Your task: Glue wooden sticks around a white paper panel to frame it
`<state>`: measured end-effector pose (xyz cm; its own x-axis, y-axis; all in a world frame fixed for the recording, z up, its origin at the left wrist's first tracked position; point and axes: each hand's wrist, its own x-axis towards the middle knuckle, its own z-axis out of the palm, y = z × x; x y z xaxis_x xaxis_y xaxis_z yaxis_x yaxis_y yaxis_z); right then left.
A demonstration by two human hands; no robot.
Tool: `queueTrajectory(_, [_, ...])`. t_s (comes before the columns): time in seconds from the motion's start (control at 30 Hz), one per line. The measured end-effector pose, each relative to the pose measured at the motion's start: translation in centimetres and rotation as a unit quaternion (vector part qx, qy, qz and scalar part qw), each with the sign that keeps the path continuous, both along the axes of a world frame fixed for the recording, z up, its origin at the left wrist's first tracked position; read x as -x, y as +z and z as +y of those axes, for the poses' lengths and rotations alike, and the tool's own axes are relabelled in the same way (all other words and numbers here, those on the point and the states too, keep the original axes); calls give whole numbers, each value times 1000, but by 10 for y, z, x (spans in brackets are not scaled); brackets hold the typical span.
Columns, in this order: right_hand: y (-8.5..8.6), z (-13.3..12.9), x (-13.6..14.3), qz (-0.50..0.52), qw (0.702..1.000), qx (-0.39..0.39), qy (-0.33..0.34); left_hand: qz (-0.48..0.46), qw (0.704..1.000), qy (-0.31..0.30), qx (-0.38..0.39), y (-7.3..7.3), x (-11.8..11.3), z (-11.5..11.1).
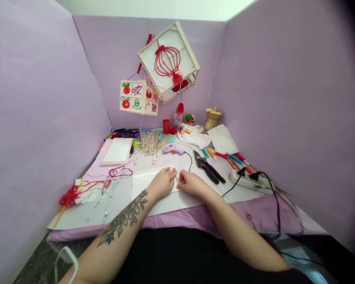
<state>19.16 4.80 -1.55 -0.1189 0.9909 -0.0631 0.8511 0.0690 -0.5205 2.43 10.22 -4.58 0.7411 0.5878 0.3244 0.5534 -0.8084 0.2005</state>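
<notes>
A white paper panel (142, 187) edged with thin pale sticks lies flat on the table in front of me. My left hand (164, 182) rests over its right part, fingers bent and pressed together at the upper right corner. Close beside it, my right hand (191, 182) is closed in a pinch at the panel's right edge. What lies between the fingertips is mostly hidden. A lilac glue gun (173, 150) lies just beyond my hands. Black-handled pruning shears (208, 167) are to the right of it.
Two paper lanterns (139, 98) hang above the table's back. A bundle of sticks (150, 142) and a framed panel (116, 150) lie farther back. Red yarn (69, 196) is at left. At right, a power strip (251, 181) has black cords. Purple walls (266, 86) enclose the table.
</notes>
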Motion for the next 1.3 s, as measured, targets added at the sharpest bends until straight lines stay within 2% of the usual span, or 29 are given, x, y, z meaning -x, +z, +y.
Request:
queueTrajectory(0.2, [1,3,4,-19,999,39,-12,-6,1000,-4,-26,-1,0,1])
queueTrajectory(0.43, [5,11,0,-30,998,63,-1,-1,1000,3,-13,-2,1,1])
queueTrajectory(0.6, [-2,0,-4,19,1000,18,-9,8,1000,16,-4,2,1,-3])
queueTrajectory(0.73, [-16,-11,-10,110,990,-78,-50,31,999,30,3,7,2,-7])
queueTrajectory(0.83, [-23,-17,-10,121,977,-176,-5,43,998,34,10,10,2,-10])
queueTrajectory(0.93, [-26,-21,-7,67,966,-242,63,53,998,37,8,12,2,-11])
queueTrajectory(1.07, [-26,-23,-2,-31,963,-239,119,65,997,43,9,14,2,-12])
queueTrajectory(1.2, [-24,-21,-1,-55,964,-228,125,65,996,56,34,19,1,-14])
queueTrajectory(1.3, [-22,-22,0,-61,968,-211,118,71,992,91,53,22,-1,-15])
